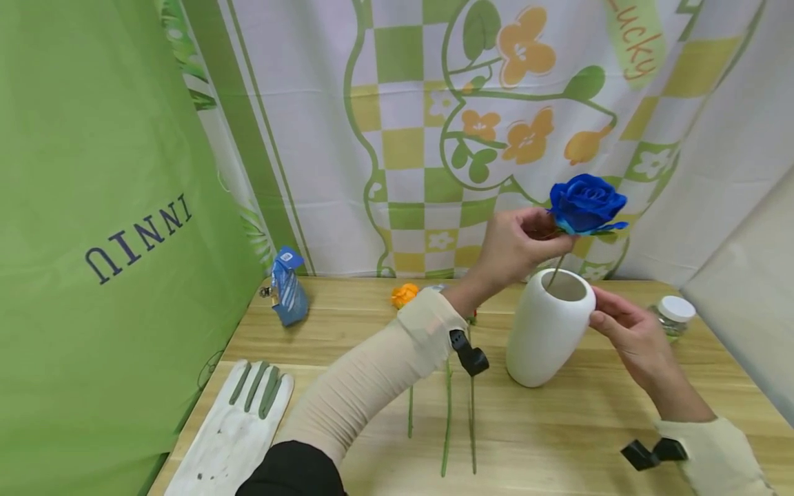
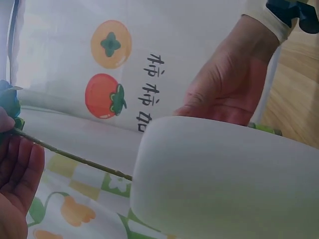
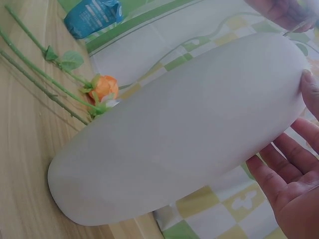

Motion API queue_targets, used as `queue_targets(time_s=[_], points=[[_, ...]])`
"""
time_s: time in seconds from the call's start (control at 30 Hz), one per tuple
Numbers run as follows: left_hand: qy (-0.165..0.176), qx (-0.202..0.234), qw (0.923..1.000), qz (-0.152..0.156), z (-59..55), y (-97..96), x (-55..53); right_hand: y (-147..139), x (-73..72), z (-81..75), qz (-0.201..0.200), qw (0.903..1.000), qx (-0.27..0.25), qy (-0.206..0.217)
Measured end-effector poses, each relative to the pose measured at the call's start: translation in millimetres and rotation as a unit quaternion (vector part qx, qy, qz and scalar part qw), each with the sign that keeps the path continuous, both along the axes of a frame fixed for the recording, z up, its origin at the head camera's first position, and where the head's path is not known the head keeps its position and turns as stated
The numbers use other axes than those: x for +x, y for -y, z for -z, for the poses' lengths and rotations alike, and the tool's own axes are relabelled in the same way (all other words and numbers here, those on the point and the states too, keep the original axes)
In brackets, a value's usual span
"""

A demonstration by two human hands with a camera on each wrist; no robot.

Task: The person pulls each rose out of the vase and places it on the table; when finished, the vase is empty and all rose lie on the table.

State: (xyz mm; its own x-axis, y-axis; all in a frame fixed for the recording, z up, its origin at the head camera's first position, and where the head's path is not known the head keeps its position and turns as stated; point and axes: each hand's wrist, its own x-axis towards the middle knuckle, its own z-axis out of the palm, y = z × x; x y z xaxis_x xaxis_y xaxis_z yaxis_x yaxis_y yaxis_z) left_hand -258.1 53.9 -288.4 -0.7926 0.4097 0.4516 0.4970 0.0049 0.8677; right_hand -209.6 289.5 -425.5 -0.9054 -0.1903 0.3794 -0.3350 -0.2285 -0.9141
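A blue rose (image 1: 586,203) is pinched just under its bloom by my left hand (image 1: 517,241). Its thin stem (image 2: 75,157) runs down into the mouth of a tall white vase (image 1: 540,337); the stem's lower end is hidden inside. My right hand (image 1: 639,334) holds the vase near the rim on its right side, thumb in front and fingers farther round. In the right wrist view the vase (image 3: 174,134) has its base on the wooden table.
An orange flower (image 1: 406,295) and other stemmed flowers lie on the table, partly behind my left arm. A blue packet (image 1: 289,289) stands at the back left, a white-and-grey glove (image 1: 229,427) lies front left, and a white-lidded jar (image 1: 675,313) is right of the vase.
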Motion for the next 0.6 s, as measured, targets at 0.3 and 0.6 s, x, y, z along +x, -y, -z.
queue_targets(time_s=[0.3,0.6], points=[[-0.003,0.030,0.9995,-0.009,-13.7,7.8,1.9,3,-1.8,-1.3,0.001,1.0000,-0.005,-0.003],[-0.014,0.041,0.9991,-0.008,-31.6,13.0,-2.3,3,-2.0,0.5,0.000,0.9999,-0.017,0.002]])
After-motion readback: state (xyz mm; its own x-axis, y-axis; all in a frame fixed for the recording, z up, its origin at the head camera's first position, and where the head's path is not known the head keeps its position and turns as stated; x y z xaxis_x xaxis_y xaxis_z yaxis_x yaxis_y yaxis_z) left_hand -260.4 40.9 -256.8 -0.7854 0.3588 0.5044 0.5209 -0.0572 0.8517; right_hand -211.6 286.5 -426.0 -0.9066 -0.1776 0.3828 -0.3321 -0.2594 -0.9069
